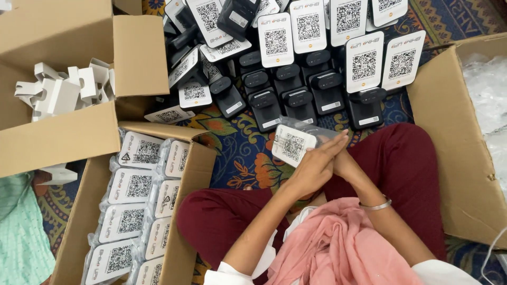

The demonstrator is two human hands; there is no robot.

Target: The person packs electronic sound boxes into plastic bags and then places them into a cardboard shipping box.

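Centre frame: left hand (312, 168) flat, fingers straight, pressed against a bagged white code card (293, 144) in clear plastic. Right hand (343, 161) mostly hidden behind the left, palms together; can't tell its grip, though it seems to touch the bag. Silver bangle (377, 205) on the right wrist. Card sits just above the maroon-clad knees, over the patterned rug (240, 153). Top of frame: rows of black stands (298, 100), many with white cards upright in them. Lower left: open carton (185, 211) packed with bagged cards in rows. Upper left: another carton (63, 137) holding white cardboard inserts (66, 89). Right edge: big carton (454, 132) with clear plastic inside. Pink scarf (343, 248) at bottom centre.
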